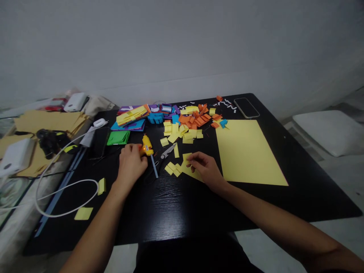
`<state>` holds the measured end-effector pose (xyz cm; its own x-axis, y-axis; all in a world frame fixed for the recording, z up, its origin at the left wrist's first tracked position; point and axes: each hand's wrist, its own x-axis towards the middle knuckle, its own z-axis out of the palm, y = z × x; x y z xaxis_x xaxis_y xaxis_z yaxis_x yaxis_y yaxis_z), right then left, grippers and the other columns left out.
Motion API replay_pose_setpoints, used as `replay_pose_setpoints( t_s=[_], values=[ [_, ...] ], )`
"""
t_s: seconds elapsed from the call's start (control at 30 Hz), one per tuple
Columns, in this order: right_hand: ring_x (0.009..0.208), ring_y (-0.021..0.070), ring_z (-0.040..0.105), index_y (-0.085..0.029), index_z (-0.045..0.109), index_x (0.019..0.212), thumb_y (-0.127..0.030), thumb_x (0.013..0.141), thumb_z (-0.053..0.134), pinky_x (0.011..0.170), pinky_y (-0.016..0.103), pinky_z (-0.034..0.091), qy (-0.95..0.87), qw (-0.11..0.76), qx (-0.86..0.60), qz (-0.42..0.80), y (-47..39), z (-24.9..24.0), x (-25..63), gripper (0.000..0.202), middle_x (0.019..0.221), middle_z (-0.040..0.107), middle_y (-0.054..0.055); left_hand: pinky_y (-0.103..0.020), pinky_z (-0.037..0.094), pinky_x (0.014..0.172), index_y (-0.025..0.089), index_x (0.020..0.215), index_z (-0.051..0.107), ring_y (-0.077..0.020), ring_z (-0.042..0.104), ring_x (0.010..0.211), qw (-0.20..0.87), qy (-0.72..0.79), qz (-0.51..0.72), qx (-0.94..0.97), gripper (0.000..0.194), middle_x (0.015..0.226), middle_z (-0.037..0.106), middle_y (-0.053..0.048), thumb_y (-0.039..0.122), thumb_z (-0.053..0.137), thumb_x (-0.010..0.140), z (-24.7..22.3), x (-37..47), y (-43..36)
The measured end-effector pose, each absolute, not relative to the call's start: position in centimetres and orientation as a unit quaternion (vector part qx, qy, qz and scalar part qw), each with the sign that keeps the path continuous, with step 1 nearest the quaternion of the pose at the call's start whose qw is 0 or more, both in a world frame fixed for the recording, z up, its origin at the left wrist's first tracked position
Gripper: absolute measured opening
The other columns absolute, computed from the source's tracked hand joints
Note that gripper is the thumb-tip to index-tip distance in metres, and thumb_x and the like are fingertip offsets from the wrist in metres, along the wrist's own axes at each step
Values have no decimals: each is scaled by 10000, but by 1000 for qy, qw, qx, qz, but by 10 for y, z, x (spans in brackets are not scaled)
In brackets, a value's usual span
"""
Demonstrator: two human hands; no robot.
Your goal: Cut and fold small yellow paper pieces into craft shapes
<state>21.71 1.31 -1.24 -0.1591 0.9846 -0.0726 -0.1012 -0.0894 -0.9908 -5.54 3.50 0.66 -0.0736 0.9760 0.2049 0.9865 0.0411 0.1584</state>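
My left hand (131,161) is closed around the handle of a yellow and orange glue gun (147,146), whose nozzle points away from me. A pale blue glue stick (154,167) sticks out of its back end. My right hand (206,168) is loosely curved over a small yellow paper piece (186,159), its fingertips at or just above it. I see no object between those fingers. Scissors (168,151) lie between my hands, blades toward the back right. Folded yellow paper pieces (173,169) sit near the scissors, with more yellow ones (182,131) behind.
A large yellow sheet (250,151) lies to the right, a phone (246,108) behind it. Orange folded pieces (196,119), a green stack (118,137) and a yellow bundle (132,115) are at the back. A white cable (66,186) loops across the left edge.
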Motion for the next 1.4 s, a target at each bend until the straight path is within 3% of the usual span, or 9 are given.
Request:
replay_pose_setpoints(
  t_s=[0.23, 0.4, 0.47, 0.53, 0.67, 0.93, 1.07, 1.23, 1.4],
  values=[
    [596, 115, 531, -195, 651, 788, -388, 678, 864, 560, 266, 445, -468, 461, -458, 599, 11, -7, 216, 308, 714, 632, -19, -546, 515, 902, 139, 1169, 635, -417, 601, 1133, 9, -731, -101, -674, 348, 1172, 603, -216, 243, 587, 840, 2, -62, 39],
    [562, 104, 493, -196, 600, 725, -419, 582, 937, 535, 258, 421, -462, 464, -487, 578, 11, -9, 216, 428, 643, 573, -47, -461, 531, 888, 156, 1155, 603, -344, 626, 1080, 12, -666, -233, -709, 325, 1178, 600, -171, 264, 609, 849, 15, -54, 31],
    [572, 108, 519, -197, 610, 746, -414, 561, 946, 535, 259, 445, -448, 468, -488, 585, 12, -11, 216, 441, 672, 601, -40, -400, 534, 866, 191, 1073, 615, -286, 646, 1004, -9, -620, -300, -724, 198, 1092, 647, -122, 261, 578, 892, 21, -47, 26],
    [589, 116, 551, -198, 626, 779, -415, 581, 934, 544, 262, 477, -435, 470, -480, 600, 13, -13, 216, 426, 699, 629, -28, -353, 532, 839, 215, 968, 620, -244, 655, 936, -40, -587, -322, -742, 101, 992, 673, -78, 297, 574, 930, 25, -39, 20],
    [627, 130, 595, -197, 666, 832, -418, 678, 872, 585, 282, 530, -438, 471, -459, 613, 13, -13, 217, 339, 767, 681, 7, -301, 527, 726, 210, 919, 645, -193, 651, 782, -118, -528, -307, -783, 153, 854, 670, -33, 349, 591, 953, 29, -29, 12],
    [777, 162, 682, -201, 712, 888, -401, 723, 848, 696, 302, 558, -421, 481, -472, 607, 17, -12, 220, 293, 970, 774, 55, -322, 550, 795, 193, 929, 676, -221, 671, 900, -190, -451, -294, -821, 194, 973, 711, -93, 368, 594, 949, 28, -28, 12],
    [889, 190, 707, -206, 724, 921, -382, 719, 857, 768, 321, 568, -407, 478, -475, 617, 17, -13, 220, 300, 1051, 779, 68, -274, 502, 649, 199, 809, 643, -168, 617, 696, -186, -442, -276, -833, 242, 766, 647, -30, 377, 582, 960, 26, -28, 11],
    [880, 185, 703, -204, 747, 911, -360, 646, 909, 872, 356, 570, -400, 489, -469, 617, 15, -14, 218, 348, 919, 762, 37, -241, 434, 574, 187, 730, 583, -127, 543, 600, -156, -440, -267, -843, 300, 676, 555, 8, 362, 585, 974, 22, -27, 10],
    [831, 179, 693, -201, 753, 900, -371, 633, 916, 852, 358, 574, -418, 490, -471, 604, 15, -14, 218, 356, 851, 740, 20, -232, 450, 598, 181, 744, 580, -122, 537, 607, -151, -436, -275, -844, 294, 685, 544, 15, 352, 590, 983, 21, -27, 10]
  ],
)
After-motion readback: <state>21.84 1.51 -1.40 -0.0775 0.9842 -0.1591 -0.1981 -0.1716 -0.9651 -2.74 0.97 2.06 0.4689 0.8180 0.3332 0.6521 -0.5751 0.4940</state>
